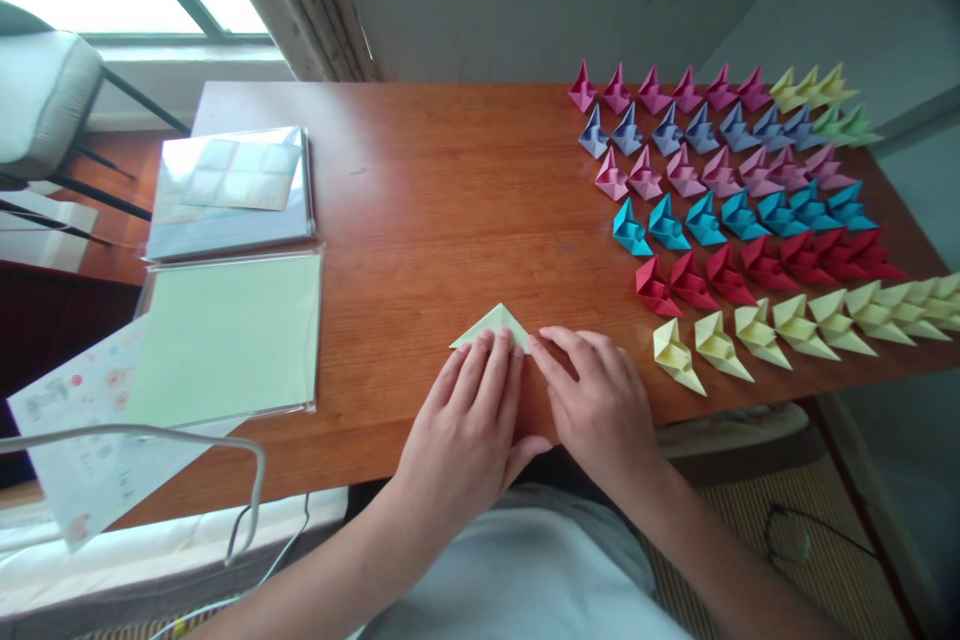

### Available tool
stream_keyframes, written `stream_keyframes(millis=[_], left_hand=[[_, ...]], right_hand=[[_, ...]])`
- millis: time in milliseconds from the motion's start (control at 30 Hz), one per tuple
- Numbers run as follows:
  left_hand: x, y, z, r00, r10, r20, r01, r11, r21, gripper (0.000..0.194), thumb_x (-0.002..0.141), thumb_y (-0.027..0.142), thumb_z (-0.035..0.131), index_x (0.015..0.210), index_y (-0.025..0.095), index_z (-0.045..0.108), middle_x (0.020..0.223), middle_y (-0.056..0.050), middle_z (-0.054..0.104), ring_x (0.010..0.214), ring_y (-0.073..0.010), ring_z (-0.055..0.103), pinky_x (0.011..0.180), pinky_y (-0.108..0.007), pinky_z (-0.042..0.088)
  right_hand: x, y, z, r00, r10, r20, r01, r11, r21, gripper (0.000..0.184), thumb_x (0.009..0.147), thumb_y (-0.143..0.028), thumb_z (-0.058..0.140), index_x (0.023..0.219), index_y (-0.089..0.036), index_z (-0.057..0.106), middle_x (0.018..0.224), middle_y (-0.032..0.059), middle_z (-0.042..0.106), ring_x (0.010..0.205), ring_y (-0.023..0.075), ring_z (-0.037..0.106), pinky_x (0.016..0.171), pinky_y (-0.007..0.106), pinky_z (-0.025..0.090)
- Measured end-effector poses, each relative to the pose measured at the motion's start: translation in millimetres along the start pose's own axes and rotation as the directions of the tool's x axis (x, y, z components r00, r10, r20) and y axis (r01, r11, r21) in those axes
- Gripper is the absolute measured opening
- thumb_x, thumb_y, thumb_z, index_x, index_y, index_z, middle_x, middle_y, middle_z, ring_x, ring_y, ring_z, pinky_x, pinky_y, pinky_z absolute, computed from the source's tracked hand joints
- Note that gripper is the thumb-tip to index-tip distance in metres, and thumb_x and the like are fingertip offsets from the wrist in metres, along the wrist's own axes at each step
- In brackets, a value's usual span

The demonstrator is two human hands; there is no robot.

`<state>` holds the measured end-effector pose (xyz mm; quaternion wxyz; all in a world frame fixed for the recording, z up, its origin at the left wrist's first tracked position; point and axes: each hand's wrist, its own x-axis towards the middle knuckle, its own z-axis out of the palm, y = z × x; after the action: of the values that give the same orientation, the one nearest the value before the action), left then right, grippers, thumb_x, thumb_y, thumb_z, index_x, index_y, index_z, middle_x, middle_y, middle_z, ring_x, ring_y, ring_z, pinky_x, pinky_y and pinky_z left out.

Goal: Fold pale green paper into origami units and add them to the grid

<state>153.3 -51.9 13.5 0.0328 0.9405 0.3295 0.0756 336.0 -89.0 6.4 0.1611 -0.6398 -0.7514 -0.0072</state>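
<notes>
Palm down, pressing the pale-green paper triangle (499, 318) onto the wooden table (450, 170) with the left hand (465, 410), holding its fingers extended and close together over the lower part. Touching the triangle's right corner with the index fingertip of the right hand (604, 405), curving its other fingers loosely. Hiding the right thumb, so not revealing whether pinching or only steadying; cannot tell. Pointing the triangle's apex away from the body, near the table's front edge, between the green paper pack (225, 340) on the left and the pale-yellow origami row (673, 357) on the right.

Probably flattening a fold or lining up layers at an early folding stage, judging by the plain triangular outline. Likely calling next for matching the edges at the corner, bracing with the left fingers and running a fingertip firmly along the crease, without letting the layers slide or skewing the point.
</notes>
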Motion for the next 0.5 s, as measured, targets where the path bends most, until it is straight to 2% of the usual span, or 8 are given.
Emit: stream_keyframes(millis=[100,233,367,500], left_hand=[[-2.4,-8.2,-3.6,1.000,0.024,0.003,-0.024,1.000,0.013,0.078,0.098,0.062,0.041,0.146,0.001,0.049,0.157,-0.017,0.044,0.143,-0.0346,0.044,0.120,-0.044,0.027],[-14.4,-29.2,-9.3,1.000,-0.015,-0.007,0.015,0.997,0.081,0.076,0.098,0.056,0.047,0.147,-0.003,0.045,0.159,-0.020,0.040,0.143,-0.0379,0.043,0.120,-0.048,0.025],[-29.0,-44.3,-13.9,0.997,-0.075,-0.016,0.076,0.990,0.120,0.075,0.098,0.052,0.048,0.151,0.000,0.039,0.159,-0.019,0.040,0.143,-0.0390,0.042,0.118,-0.052,0.027],[-28.2,-45.9,-17.3,0.988,-0.117,-0.099,0.127,0.986,0.110,0.069,0.097,0.049,0.053,0.146,0.001,0.046,0.152,-0.021,0.050,0.139,-0.0387,0.048,0.114,-0.052,0.035]], right_hand=[[-3.8,-3.9,-1.1,1.000,-0.011,0.024,0.013,0.993,-0.118,0.038,0.098,-0.014,0.054,0.135,-0.020,0.063,0.136,0.0079,0.065,0.111,0.0301,0.057,0.086,0.045,0.046],[-0.7,-5.3,-2.4,0.999,-0.024,0.030,0.028,0.988,-0.153,0.039,0.097,-0.013,0.055,0.134,-0.020,0.064,0.138,0.0070,0.065,0.110,0.0296,0.058,0.084,0.045,0.046],[1.4,-4.8,-3.7,1.000,-0.023,0.020,0.026,0.992,-0.126,0.038,0.095,-0.010,0.056,0.131,-0.019,0.065,0.136,0.0073,0.066,0.110,0.0293,0.058,0.084,0.044,0.048],[7.3,-1.0,-2.7,1.000,0.001,-0.003,-0.002,1.000,-0.015,0.028,0.096,-0.016,0.058,0.121,-0.019,0.069,0.129,0.0073,0.069,0.108,0.0272,0.059,0.087,0.043,0.050]])
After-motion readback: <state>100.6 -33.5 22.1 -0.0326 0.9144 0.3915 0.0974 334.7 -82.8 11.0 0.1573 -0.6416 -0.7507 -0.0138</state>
